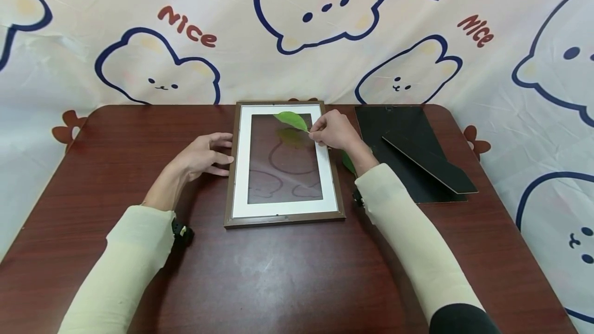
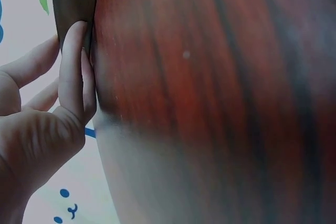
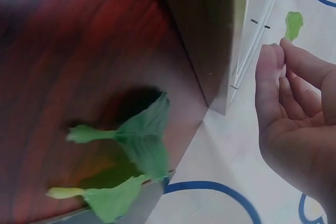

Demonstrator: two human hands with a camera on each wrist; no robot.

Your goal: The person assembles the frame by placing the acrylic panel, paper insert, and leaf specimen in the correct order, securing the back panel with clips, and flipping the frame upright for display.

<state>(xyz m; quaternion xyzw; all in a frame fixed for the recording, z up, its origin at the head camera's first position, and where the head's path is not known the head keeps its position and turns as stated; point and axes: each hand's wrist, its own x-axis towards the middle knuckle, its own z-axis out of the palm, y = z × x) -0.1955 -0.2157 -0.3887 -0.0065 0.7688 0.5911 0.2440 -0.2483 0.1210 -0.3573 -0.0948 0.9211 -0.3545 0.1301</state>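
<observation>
A picture frame (image 1: 284,217) with a brown border and white mat lies on the table, its glass reflecting the backdrop. Over its upper part, my right hand (image 1: 335,129) pinches a green leaf (image 1: 291,119) by the stem between thumb and fingertips. The leaf's reflection shows in the glass below it. My left hand (image 1: 204,156) touches the frame's left side with extended fingers (image 2: 72,72). Two more leaves, one darker (image 3: 144,135) and one lighter (image 3: 113,199), lie beside the frame's right side. In the head view the right forearm partly hides them.
A black backing board (image 1: 378,125) with a folding stand flap (image 1: 429,164) lies on the right of the brown wooden table (image 1: 274,277). Behind the table hangs a white cloth backdrop (image 1: 287,73) with cartoon drawings.
</observation>
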